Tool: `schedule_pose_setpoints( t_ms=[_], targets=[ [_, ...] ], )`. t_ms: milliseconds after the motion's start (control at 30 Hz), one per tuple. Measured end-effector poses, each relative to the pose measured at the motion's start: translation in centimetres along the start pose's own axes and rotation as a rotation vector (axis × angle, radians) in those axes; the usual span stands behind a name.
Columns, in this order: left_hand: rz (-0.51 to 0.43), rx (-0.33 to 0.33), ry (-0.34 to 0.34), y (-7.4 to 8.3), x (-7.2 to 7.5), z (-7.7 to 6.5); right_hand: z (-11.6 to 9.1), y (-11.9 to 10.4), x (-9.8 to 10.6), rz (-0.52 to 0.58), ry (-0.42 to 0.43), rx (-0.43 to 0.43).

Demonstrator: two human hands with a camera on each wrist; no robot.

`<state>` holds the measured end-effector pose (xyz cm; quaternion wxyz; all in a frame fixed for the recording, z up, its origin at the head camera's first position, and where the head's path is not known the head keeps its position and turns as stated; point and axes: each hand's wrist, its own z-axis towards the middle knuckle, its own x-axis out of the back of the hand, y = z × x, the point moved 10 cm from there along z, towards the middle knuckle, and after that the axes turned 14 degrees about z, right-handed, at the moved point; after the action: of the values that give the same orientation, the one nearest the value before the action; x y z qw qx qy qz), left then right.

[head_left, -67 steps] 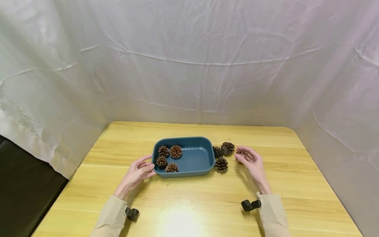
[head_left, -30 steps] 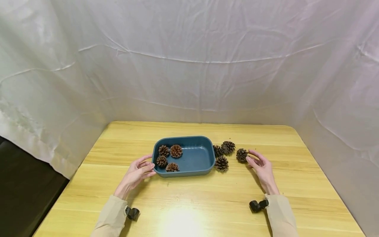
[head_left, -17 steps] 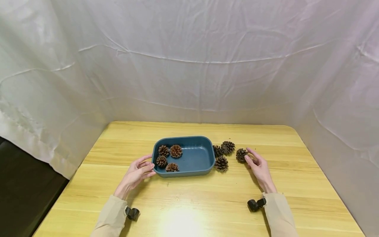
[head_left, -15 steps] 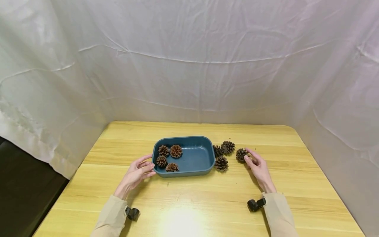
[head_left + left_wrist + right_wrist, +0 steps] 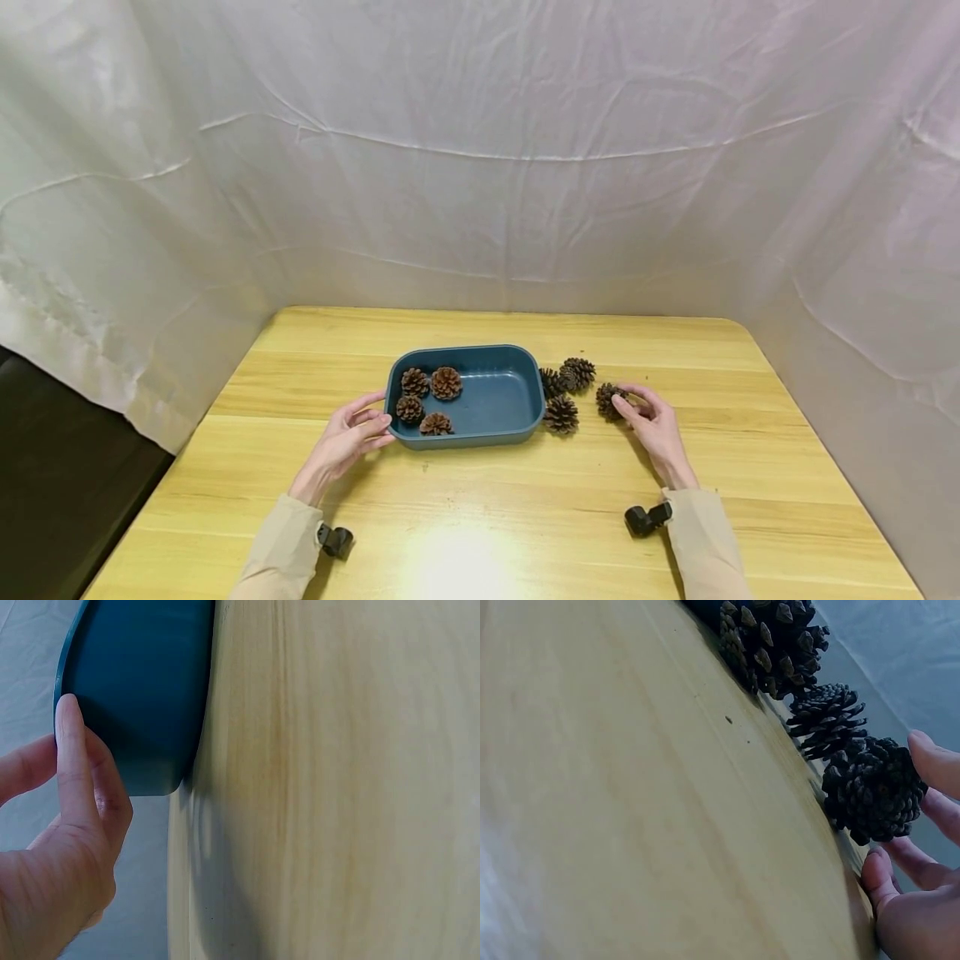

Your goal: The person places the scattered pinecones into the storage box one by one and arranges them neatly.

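A blue rectangular tub (image 5: 495, 440) stands on the table with several brown pine cones (image 5: 446, 383) in its left half. At its left end, my left hand (image 5: 345, 437) pinches the rim, thumb on the edge and fingers against the outer wall. In the left wrist view the left hand (image 5: 75, 817) holds the tub's corner (image 5: 139, 712). To the right, my right hand (image 5: 656, 429) pinches a dark pine cone (image 5: 608, 402) low over the table. The right wrist view shows this pine cone (image 5: 874, 791) between thumb and forefinger, other fingers (image 5: 922, 866) curled below.
More dark pine cones (image 5: 561, 414) lie close against the tub's right end, between it and the right hand. Small crumbs dot the wooden table (image 5: 525, 517). Pale cloth (image 5: 480, 208) hangs behind and at both sides.
My right hand moved right, uncovering the pine cone, then came back left onto it. The pine cone has tipped and shifted slightly toward me. Left hand and tub stay put.
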<state>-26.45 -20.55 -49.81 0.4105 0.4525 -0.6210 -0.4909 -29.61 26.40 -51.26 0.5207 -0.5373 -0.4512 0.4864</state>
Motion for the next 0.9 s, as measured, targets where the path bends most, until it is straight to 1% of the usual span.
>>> schedule_pose_setpoints(
  t_ms=[200,633,733,900],
  targets=[
    [0.008,-0.002,-0.005,-0.01,0.00,-0.10,-0.10,0.29,0.12,-0.003,0.029,-0.028],
    [0.011,-0.007,-0.005,-0.07,0.03,-0.10,-0.34,0.35,0.45,0.019,0.035,-0.058],
    [0.005,-0.008,-0.005,-0.12,0.05,-0.08,-0.37,0.43,0.36,0.046,0.023,-0.068],
    [-0.001,-0.012,-0.007,-0.14,0.04,-0.05,-0.48,0.36,-0.04,0.144,-0.016,-0.065]
  ],
)
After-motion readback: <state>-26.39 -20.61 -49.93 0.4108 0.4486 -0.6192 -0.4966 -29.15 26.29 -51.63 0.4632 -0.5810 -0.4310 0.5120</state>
